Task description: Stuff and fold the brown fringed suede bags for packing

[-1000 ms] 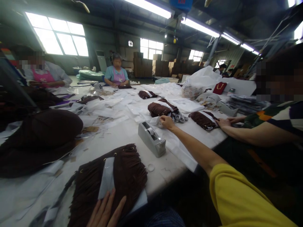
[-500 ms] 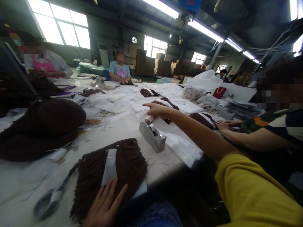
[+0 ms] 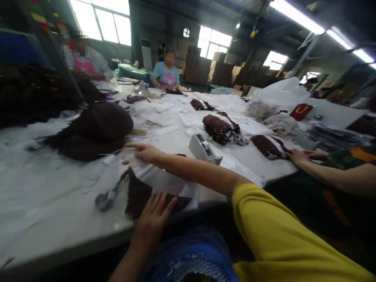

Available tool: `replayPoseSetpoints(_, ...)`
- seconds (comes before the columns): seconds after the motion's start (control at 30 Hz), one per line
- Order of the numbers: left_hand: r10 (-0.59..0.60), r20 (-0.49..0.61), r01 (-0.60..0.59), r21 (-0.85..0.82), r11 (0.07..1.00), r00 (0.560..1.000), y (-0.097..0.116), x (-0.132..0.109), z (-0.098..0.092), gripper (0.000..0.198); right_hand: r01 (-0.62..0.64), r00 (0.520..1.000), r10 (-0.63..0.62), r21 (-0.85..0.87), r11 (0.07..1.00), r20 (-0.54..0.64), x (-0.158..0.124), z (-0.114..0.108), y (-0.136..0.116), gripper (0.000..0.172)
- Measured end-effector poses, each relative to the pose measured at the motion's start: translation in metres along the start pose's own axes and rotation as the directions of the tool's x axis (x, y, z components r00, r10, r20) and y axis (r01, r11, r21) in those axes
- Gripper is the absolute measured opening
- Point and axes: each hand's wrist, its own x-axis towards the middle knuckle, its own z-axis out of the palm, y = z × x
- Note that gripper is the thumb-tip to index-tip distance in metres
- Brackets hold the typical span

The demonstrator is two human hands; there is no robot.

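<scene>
A dark brown fringed bag (image 3: 138,192) lies flat at the table's near edge. My left hand (image 3: 158,205) presses on it, fingers spread and holding nothing. A thin, translucent white sheet (image 3: 164,177) covers the bag's far part. My right hand (image 3: 143,152) pinches the sheet's far left corner above the bag, index finger stretched out to the left. Whether the sheet is paper or plastic I cannot tell. The bag's dark strap (image 3: 107,199), wrapped with a white band, sticks out to the left. Beyond my right forearm stands a grey tape dispenser (image 3: 204,149).
A brown rounded item (image 3: 102,127) sits to the left. Wrapped brown bundles (image 3: 220,127) lie beyond the dispenser. On the right, a co-worker's hands (image 3: 299,155) touch another bundle (image 3: 268,147). White sheets (image 3: 158,113) cover the far table, where two people work.
My right hand has moved left from beside the tape dispenser, drawing a white sheet over the brown bag. My left hand stays on the bag. The view has shifted.
</scene>
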Motion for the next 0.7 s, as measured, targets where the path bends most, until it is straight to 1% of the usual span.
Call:
replayPoseSetpoints(0.07,-0.041,-0.035,0.04,-0.03,0.999,0.999,0.003,0.003,-0.002,0.046,0.036,0.994,-0.043,-0.064,0.997,-0.102,0.008,-0.016,0.006,0.06)
replayPoseSetpoints(0.1,-0.07,-0.057,0.067,-0.055,0.996,0.996,0.004,0.005,-0.003,0.042,0.076,0.979,-0.113,-0.21,0.975,-0.171,0.011,-0.025,0.009,0.058)
replayPoseSetpoints(0.13,-0.095,-0.077,0.088,-0.082,0.993,0.992,0.005,0.006,-0.003,0.039,0.106,0.959,-0.184,-0.33,0.938,-0.215,0.013,-0.035,0.011,0.057)
replayPoseSetpoints(0.2,-0.135,-0.094,0.122,-0.134,0.983,0.986,0.007,0.009,-0.004,0.036,0.123,0.946,-0.237,-0.431,0.894,-0.223,0.015,-0.053,0.016,0.057)
replayPoseSetpoints(0.33,-0.17,-0.105,0.147,-0.201,0.969,0.98,0.008,0.011,-0.009,0.035,0.123,0.947,-0.254,-0.506,0.854,-0.197,0.016,-0.082,0.018,0.062)
replayPoseSetpoints(0.4,-0.206,-0.091,0.179,-0.247,0.952,0.974,0.008,0.01,-0.012,0.042,0.12,0.942,-0.265,-0.532,0.838,-0.206,0.018,-0.093,0.016,0.065)
replayPoseSetpoints(0.53,-0.266,-0.018,0.247,-0.32,0.915,0.964,0.008,0.007,-0.014,0.065,0.098,0.947,-0.253,-0.573,0.814,-0.198,0.023,-0.111,0.014,0.065)
replayPoseSetpoints(0.6,-0.271,-0.008,0.253,-0.338,0.906,0.962,0.008,0.006,-0.013,0.078,0.092,0.956,-0.238,-0.597,0.797,-0.171,0.024,-0.116,0.017,0.066)
replayPoseSetpoints(0.7,-0.291,-0.007,0.268,-0.365,0.892,0.957,0.008,0.007,-0.013,0.094,0.085,0.964,-0.226,-0.646,0.758,-0.14,0.025,-0.118,0.023,0.067)
